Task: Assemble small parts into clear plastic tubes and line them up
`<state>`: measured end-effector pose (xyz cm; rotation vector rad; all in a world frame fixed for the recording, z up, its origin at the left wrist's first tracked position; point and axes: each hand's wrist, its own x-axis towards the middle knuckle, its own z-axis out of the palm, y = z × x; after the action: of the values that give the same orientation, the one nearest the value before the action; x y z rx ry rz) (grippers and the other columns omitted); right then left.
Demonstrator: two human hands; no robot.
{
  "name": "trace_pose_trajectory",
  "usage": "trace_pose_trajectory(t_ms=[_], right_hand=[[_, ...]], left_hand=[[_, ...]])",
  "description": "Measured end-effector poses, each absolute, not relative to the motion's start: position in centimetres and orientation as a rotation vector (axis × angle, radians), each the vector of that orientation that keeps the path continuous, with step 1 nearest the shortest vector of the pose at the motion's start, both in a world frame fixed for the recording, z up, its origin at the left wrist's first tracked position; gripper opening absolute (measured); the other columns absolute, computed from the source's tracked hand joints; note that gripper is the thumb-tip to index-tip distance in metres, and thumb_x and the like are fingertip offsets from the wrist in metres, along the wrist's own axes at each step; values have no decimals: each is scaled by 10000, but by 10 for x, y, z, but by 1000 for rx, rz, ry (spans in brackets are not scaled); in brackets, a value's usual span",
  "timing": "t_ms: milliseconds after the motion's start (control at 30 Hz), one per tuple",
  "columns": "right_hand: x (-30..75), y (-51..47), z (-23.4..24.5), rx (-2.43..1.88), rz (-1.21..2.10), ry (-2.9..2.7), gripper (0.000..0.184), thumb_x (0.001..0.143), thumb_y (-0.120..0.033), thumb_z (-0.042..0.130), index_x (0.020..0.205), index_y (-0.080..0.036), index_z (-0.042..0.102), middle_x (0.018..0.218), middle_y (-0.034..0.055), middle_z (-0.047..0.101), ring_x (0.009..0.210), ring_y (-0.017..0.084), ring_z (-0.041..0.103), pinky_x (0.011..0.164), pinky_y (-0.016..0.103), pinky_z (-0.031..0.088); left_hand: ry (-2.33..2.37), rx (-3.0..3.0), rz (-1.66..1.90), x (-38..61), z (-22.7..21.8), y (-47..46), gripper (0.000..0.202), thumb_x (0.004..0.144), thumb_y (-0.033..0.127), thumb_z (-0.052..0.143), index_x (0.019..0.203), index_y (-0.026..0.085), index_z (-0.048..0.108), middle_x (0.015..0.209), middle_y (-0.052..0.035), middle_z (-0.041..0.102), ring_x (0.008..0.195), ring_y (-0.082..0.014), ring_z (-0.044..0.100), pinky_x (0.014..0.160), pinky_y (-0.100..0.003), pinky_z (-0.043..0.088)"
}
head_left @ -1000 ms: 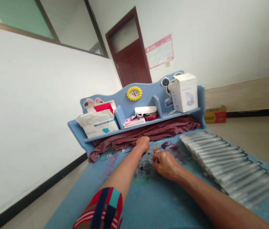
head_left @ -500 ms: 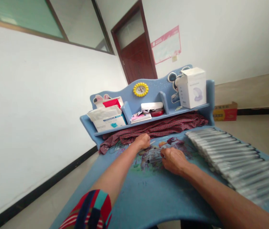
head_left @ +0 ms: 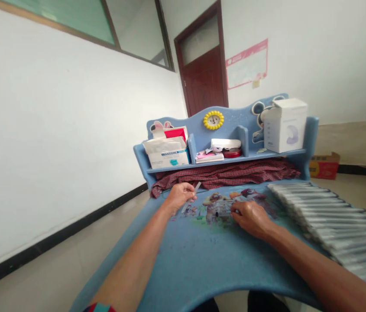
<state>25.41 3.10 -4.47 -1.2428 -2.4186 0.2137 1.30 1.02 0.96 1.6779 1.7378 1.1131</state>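
Observation:
My left hand [head_left: 181, 196] is closed in a pinch around a thin, pale, translucent stick [head_left: 197, 187], whose upper end sticks out past the fingertips. It is above the far left part of the blue desk [head_left: 195, 264]. My right hand [head_left: 250, 217] rests low over the desk's printed cartoon picture [head_left: 215, 201], fingers curled together. Slim clear lines and a small dark spot show just left of those fingertips; whether they are gripped or lie on the desk, I cannot make out. To the right lies a pile of slim, pale, pen-like sticks [head_left: 325, 221] with dark ends.
Along the desk's back runs a blue shelf [head_left: 244, 141] holding a mask box [head_left: 168, 158], a white case [head_left: 225, 144], a red round item [head_left: 232, 153] and a tall white box [head_left: 285, 125]. Bunched checked cloth [head_left: 228, 174] lies beneath. A carton [head_left: 325, 167] stands on the floor.
The view has shifted, so the desk appears further right. My left hand has drawn left, away from my right hand, and the pale stick now shows clearly in it. My right hand stays over the picture.

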Motion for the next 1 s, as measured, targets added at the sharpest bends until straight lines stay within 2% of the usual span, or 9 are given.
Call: trace_pose_trajectory(t_ms=[200, 400, 533, 633, 733, 1000], right_hand=[[242, 27, -52, -1271, 191, -2387, 215, 815, -283, 440, 864, -239, 645, 732, 15, 664, 703, 156, 605, 596, 227, 325], [234, 25, -46, -1323, 47, -2465, 230, 823, -280, 422, 827, -234, 648, 719, 17, 663, 691, 157, 604, 584, 231, 324], [221, 25, -27, -1286, -95, -2588, 219, 813, -275, 437, 813, -229, 651, 811, 33, 666, 737, 160, 602, 596, 231, 335], [202, 34, -13, -1271, -198, -2687, 237, 821, -292, 430, 880, -230, 651, 782, 45, 669, 742, 175, 609, 606, 240, 354], [177, 52, -6, -1260, -295, -2732, 263, 836, -290, 408, 955, -243, 638, 843, 56, 676, 804, 189, 615, 640, 249, 386], [108, 95, -7, -1224, -373, -2822, 278, 804, -166, 434, 1007, -199, 622, 986, 111, 652, 946, 228, 596, 747, 305, 441]], left_hand=[[1575, 1505, 1333, -5, -3, 2, 219, 669, 131, 542, 887, 115, 562, 828, -54, 637, 670, -121, 635, 605, -254, 526], [1557, 1424, 1400, -20, -11, 3, 210, 661, 68, 538, 860, 103, 599, 786, -52, 641, 684, -129, 633, 578, -226, 517], [1602, 1393, 1412, -23, -12, 7, 238, 662, 55, 538, 888, 102, 595, 773, -48, 647, 690, -131, 637, 590, -220, 517], [1663, 1397, 1395, -23, -14, 9, 236, 639, 40, 552, 858, 110, 603, 744, -37, 649, 673, -129, 631, 562, -201, 508], [1743, 1424, 1364, -25, -16, 10, 191, 650, 54, 546, 820, 119, 606, 672, -21, 635, 632, -121, 623, 524, -181, 490], [1951, 1528, 1230, -32, -21, 12, 111, 654, 95, 556, 739, 129, 618, 611, -16, 643, 572, -113, 605, 499, -172, 448]])
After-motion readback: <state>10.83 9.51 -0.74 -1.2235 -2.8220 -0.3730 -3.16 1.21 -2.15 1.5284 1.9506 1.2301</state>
